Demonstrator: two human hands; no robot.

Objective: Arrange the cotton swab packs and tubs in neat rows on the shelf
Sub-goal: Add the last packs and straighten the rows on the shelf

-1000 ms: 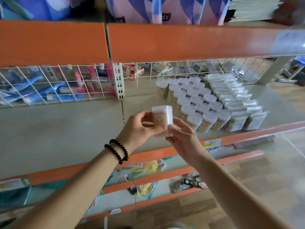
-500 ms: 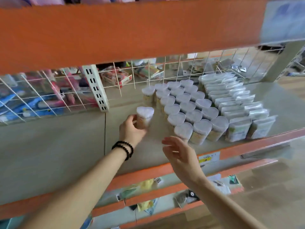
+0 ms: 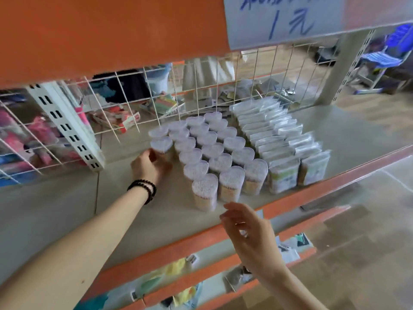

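- Head view: the tubs (image 3: 207, 151) stand in slanted rows on the shelf (image 3: 348, 130), from the back mesh (image 3: 223, 86) to the front edge; the packs (image 3: 277, 139) stand in rows just beside them, toward the right end.
- The left hand (image 3: 149, 166) grips one tub (image 3: 161, 146) at the left side of the block, second from the back; that row looks only begun.
- The right hand (image 3: 248, 231) hovers over the front edge, fingers relaxed, holding nothing.
- Half a second ago this tub was held apart from the block; now it touches its neighbours.

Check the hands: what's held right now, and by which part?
The left hand grips a heart-lidded cotton swab tub by its lower side wall, at the left edge of the tub rows. The right hand hovers open, holding nothing.
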